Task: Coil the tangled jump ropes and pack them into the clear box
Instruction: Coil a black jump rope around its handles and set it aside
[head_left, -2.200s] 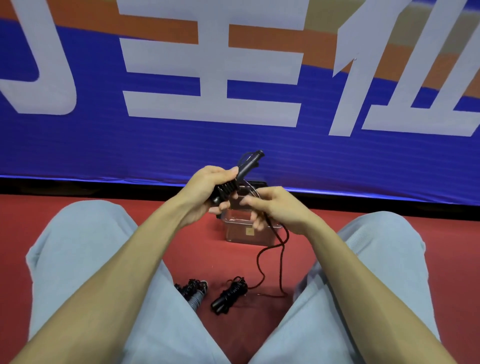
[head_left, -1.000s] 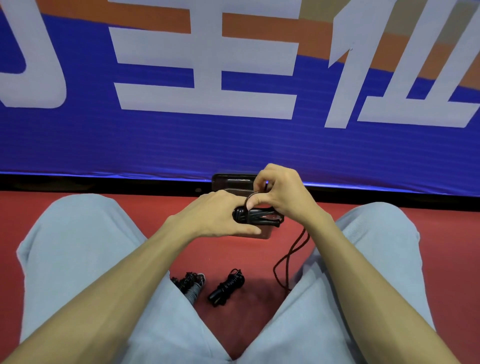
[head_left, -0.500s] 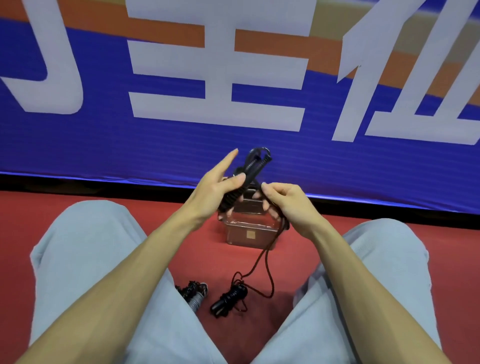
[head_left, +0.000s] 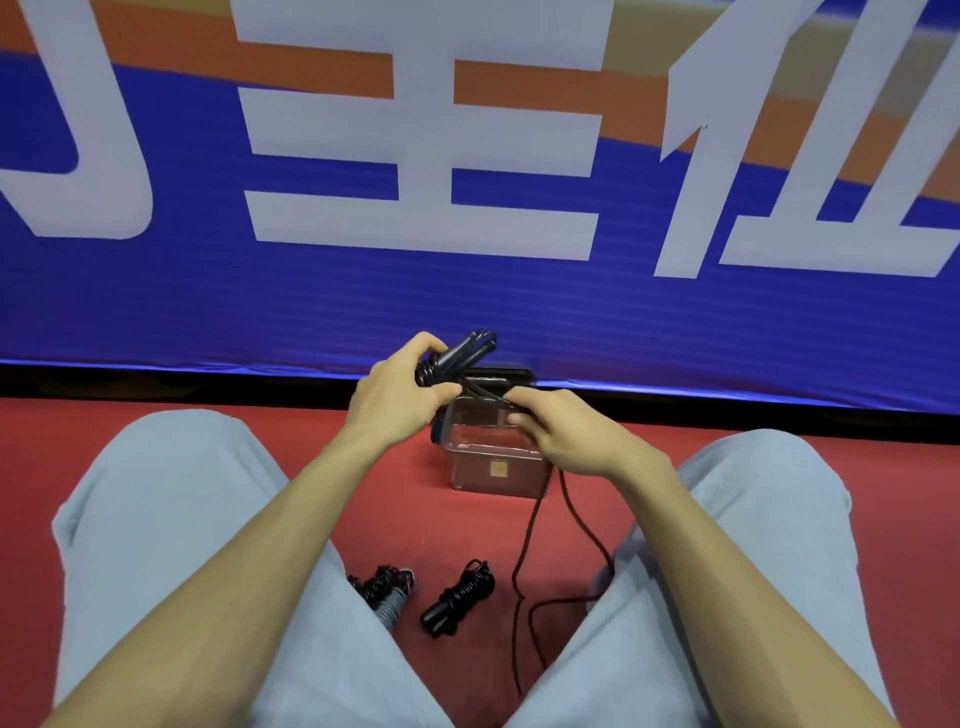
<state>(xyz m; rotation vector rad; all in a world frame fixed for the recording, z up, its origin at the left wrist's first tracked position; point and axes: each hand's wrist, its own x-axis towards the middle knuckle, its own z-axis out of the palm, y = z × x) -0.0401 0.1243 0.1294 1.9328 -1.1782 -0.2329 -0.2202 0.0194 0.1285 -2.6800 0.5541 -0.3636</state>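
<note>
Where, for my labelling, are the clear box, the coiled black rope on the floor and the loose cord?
clear box (head_left: 478, 475): head view, front wall.
coiled black rope (head_left: 457, 597): head view, bundle's middle.
loose cord (head_left: 581, 519): head view, hanging strand.

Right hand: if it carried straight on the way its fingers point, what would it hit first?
Probably the left hand, which grips the black jump-rope handles. The right hand, pinching the dark cord, points its fingers left at it, above the clear plastic box. Depth is uncertain.
</note>
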